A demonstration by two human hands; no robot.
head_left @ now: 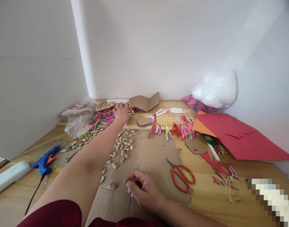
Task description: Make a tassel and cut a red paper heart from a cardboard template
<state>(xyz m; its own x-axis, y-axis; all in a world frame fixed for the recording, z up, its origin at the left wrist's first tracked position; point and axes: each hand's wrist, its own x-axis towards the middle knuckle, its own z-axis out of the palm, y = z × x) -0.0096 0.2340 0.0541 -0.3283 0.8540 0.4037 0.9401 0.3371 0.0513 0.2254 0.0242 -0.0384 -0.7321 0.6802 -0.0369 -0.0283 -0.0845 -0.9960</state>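
My left hand (122, 113) reaches to the back left, its fingers bent over a peanut-covered piece (130, 110) on a pile. Beside it lie more peanut-covered pieces (106, 106) with pink and multicoloured tassels (108, 117). My right hand (144, 190) rests near the front of the cardboard sheet (156, 154), fingers loosely curled, with nothing visible in them. Loose peanuts (122, 145) are scattered left of centre, and one peanut (111, 186) lies left of my right hand. Orange-handled scissors (181, 176) lie partly open to the right of that hand.
At left are a blue glue gun (44, 162), a white power strip (10, 176) and plastic bags (75, 121). Cardboard hearts (144, 120), markers (162, 112) and tassels (176, 129) lie toward the back. Red sheets (244, 135) and a white bag (215, 88) are at right.
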